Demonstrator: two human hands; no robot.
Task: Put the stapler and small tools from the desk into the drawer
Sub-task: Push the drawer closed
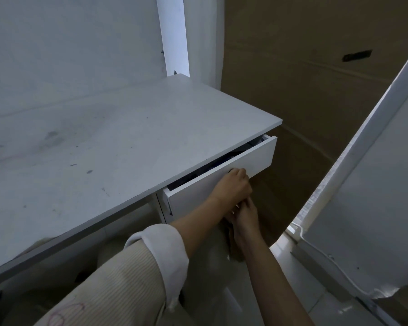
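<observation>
The white drawer under the desk's right end stands out by a narrow gap. Dark shapes lie inside the gap; I cannot tell what they are. My left hand is closed around the small dark knob on the drawer front. My right hand sits just below it, with its fingers curled at the lower edge of the drawer front. No stapler or small tool shows in view.
The white desk top carries grey smudges and small dark marks. A brown cardboard wall stands behind the drawer. A white panel leans at the right, close to my right arm.
</observation>
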